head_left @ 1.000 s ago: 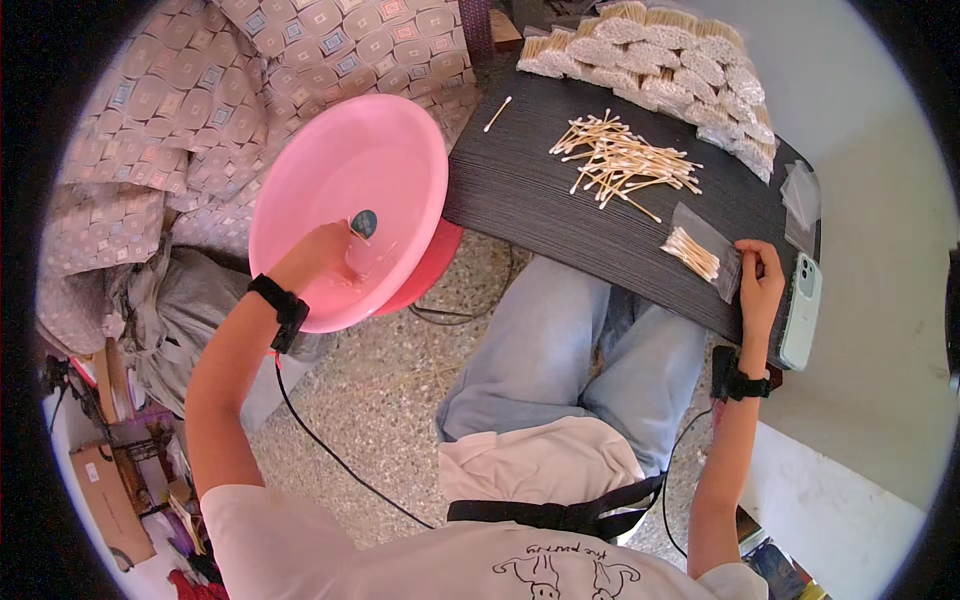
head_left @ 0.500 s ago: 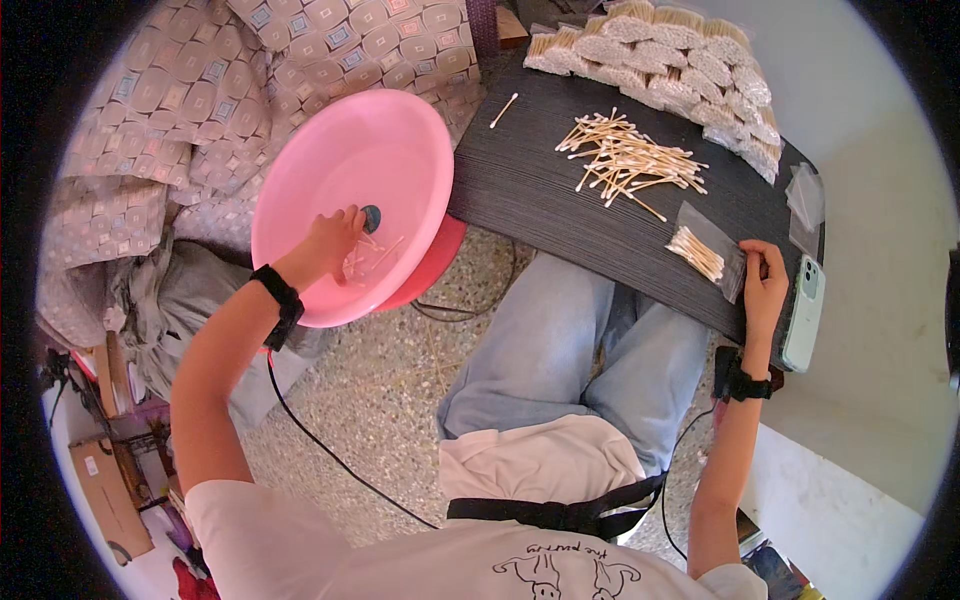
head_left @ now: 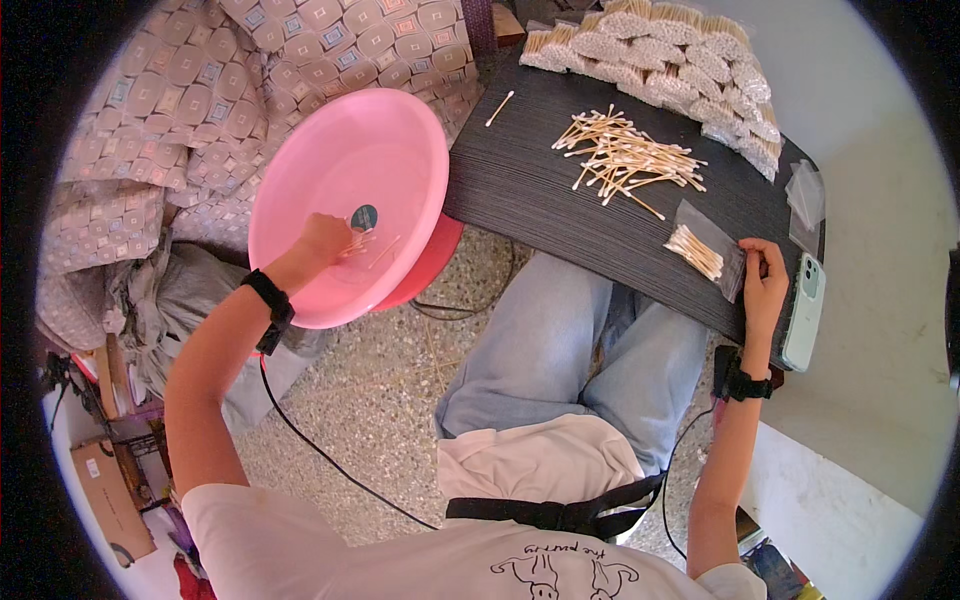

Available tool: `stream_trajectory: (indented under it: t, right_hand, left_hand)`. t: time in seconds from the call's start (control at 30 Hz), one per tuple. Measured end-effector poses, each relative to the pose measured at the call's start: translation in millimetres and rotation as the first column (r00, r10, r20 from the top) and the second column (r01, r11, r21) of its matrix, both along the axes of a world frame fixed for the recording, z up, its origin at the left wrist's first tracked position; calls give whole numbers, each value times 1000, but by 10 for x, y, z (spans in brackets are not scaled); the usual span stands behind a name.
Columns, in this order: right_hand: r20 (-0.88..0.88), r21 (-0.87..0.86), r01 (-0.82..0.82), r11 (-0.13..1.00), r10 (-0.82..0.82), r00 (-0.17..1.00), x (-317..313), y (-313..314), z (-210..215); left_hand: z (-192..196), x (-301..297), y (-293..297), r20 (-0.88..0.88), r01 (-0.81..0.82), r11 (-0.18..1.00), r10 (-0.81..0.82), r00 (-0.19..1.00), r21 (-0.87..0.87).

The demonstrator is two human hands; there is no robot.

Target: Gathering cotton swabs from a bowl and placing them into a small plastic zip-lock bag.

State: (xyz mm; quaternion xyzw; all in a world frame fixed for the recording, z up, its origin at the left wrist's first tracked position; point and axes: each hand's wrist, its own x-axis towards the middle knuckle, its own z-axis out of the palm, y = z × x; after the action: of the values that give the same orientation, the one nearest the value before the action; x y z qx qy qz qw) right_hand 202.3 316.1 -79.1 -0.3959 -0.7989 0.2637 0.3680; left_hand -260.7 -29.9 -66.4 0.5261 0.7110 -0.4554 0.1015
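Inside the pink basin (head_left: 410,150), my left hand (head_left: 325,240) has its fingers closed on a few cotton swabs (head_left: 357,243). One more swab (head_left: 383,253) lies on the basin floor beside it, close to a dark round sticker (head_left: 364,217). On the black table (head_left: 500,175), my right hand (head_left: 764,275) pinches the edge of a clear plastic bag (head_left: 733,276). A bundle of cotton swabs (head_left: 695,252) sits in that bag. Farther back is a loose pile of swabs (head_left: 630,155), with a single swab (head_left: 500,108) apart at the left.
Stacked bags of cotton swabs (head_left: 680,70) line the table's far edge. Empty clear bags (head_left: 804,205) and a pale green phone (head_left: 804,312) lie at the right side, near the wall. Patterned fabric (head_left: 210,110) drapes behind the basin. A black cable (head_left: 325,452) crosses the speckled floor.
My left hand has drawn its fingers in around the swabs in the basin, uncovering more of the round sticker. The basin has shifted slightly left. My right hand stays at the bag.
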Motion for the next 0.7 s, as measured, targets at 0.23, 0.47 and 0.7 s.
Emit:
stream_trajectory:
  t: [0.23,0.47,0.7]
  right_hand:
    - [4,24,-4,1000,4,1000,1,-2,-11]
    - [-3,11,4,1000,-4,1000,8,4,-12]
    - [-4,18,0,1000,0,1000,8,7,-13]
  left_hand:
    - [133,-69,-30,94,-168,982,160,983,81]
    - [70,-334,-61,262,-271,955,232,937,121]
    - [44,-322,-95,388,-356,903,245,888,243]
